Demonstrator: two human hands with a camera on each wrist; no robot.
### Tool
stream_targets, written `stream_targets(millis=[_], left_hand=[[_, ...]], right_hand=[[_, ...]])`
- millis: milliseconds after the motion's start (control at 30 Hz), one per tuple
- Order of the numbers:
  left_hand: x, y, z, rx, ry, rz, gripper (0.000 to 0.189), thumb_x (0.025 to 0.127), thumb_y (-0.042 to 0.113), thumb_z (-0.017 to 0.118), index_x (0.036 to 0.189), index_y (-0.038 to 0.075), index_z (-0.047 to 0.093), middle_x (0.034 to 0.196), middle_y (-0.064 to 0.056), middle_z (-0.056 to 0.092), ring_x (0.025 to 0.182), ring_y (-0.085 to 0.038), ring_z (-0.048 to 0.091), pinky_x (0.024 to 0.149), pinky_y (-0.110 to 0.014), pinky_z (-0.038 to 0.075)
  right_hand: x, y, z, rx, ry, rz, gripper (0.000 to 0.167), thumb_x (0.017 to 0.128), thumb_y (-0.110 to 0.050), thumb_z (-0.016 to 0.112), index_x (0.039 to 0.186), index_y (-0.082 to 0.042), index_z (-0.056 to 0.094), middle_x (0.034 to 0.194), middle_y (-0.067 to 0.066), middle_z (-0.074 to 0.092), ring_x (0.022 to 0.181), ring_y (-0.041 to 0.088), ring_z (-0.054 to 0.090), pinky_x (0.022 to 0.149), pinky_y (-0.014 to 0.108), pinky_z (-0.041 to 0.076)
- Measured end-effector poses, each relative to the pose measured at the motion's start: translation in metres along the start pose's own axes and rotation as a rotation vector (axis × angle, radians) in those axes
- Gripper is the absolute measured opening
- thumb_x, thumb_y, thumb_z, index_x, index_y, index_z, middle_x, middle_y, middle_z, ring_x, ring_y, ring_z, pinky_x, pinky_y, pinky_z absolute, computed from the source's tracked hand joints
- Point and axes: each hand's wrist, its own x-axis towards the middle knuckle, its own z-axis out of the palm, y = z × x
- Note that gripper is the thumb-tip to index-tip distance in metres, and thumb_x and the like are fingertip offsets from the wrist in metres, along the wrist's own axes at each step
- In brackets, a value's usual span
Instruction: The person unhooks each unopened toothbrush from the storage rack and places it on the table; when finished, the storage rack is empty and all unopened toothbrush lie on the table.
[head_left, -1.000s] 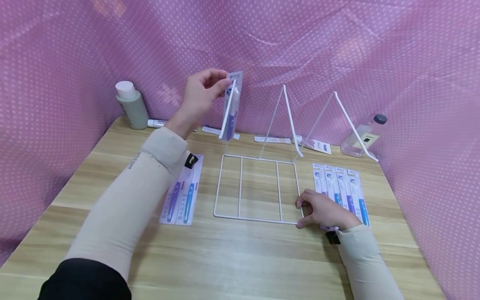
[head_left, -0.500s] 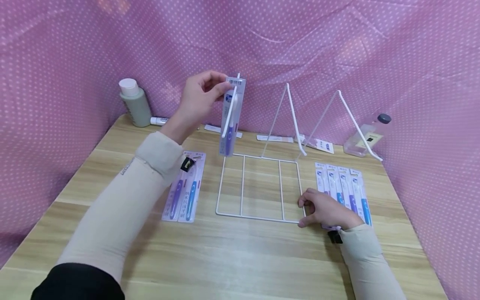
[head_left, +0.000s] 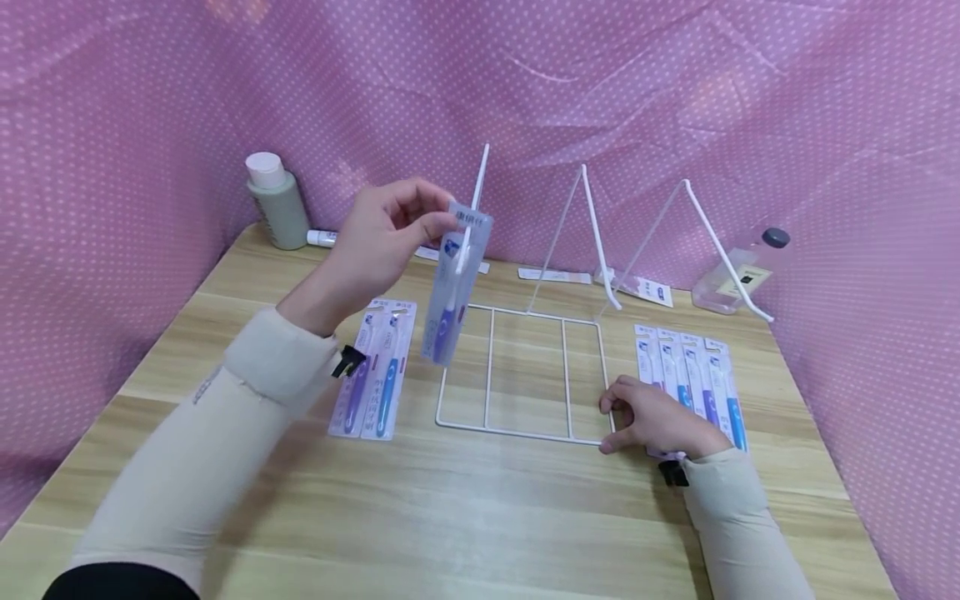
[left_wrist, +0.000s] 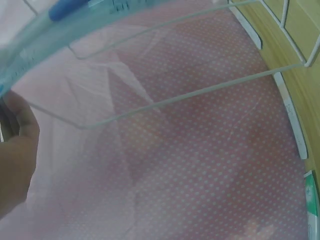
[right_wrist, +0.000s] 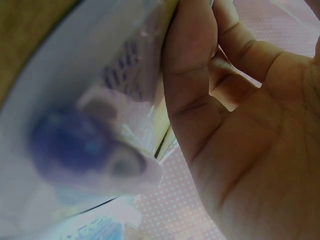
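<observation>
My left hand (head_left: 382,237) pinches the top corner of a packaged toothbrush (head_left: 442,329) with a purple handle. The pack tilts, and the left prong (head_left: 481,177) of a white wire display rack (head_left: 522,433) passes through near its top, with the prong's front end showing before it. In the left wrist view the clear pack (left_wrist: 85,27) crosses the upper left, blurred. My right hand (head_left: 656,421) grips the rack's base at the front right corner, fingers and thumb bent about the side bar. Two other prongs, the middle (head_left: 596,229) and right one (head_left: 723,250), carry nothing.
Two packaged toothbrushes (head_left: 386,392) lie left of the rack. Several more packs (head_left: 701,375) lie in a row at the right, partly behind my right hand. Along the back are a green bottle (head_left: 281,212), a clear bottle (head_left: 738,279), a tube (head_left: 321,238) and flat packets (head_left: 555,276).
My left hand has moved the toothbrush pack forward and down along the left prong towards its front end, and the pack tilts more. My right hand stays on the rack's base.
</observation>
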Motion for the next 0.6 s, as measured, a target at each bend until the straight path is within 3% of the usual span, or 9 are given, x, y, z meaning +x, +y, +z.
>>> stream_targets(millis=[200, 433, 600], left_hand=[[-0.025, 0.012, -0.003, 0.044, -0.045, 0.035, 0.011, 0.099, 0.010, 0.071, 0.108, 0.004, 0.073, 0.091, 0.000, 0.070, 0.082, -0.019, 0.062, 0.075, -0.025, 0.052], [-0.036, 0.028, -0.001, 0.082, -0.050, 0.079, 0.011, 0.099, 0.004, 0.070, 0.108, -0.002, 0.071, 0.087, 0.000, 0.067, 0.076, -0.015, 0.060, 0.071, -0.023, 0.053], [-0.045, 0.042, -0.007, 0.095, -0.025, 0.079, 0.011, 0.099, 0.005, 0.070, 0.108, -0.001, 0.071, 0.090, -0.003, 0.069, 0.077, -0.017, 0.062, 0.072, -0.024, 0.054]], right_hand=[[0.000, -0.001, 0.002, 0.007, -0.002, -0.012, 0.050, 0.074, -0.036, 0.096, 0.106, -0.013, 0.065, 0.095, -0.001, 0.058, 0.081, 0.015, 0.054, 0.070, 0.027, 0.045], [-0.002, -0.001, 0.001, 0.009, 0.006, -0.012, 0.049, 0.074, -0.035, 0.096, 0.104, -0.013, 0.065, 0.095, -0.002, 0.058, 0.080, 0.014, 0.054, 0.069, 0.027, 0.045], [-0.002, -0.002, 0.000, 0.023, 0.006, -0.026, 0.048, 0.074, -0.035, 0.096, 0.104, -0.013, 0.065, 0.094, -0.001, 0.058, 0.079, 0.015, 0.055, 0.069, 0.026, 0.046]])
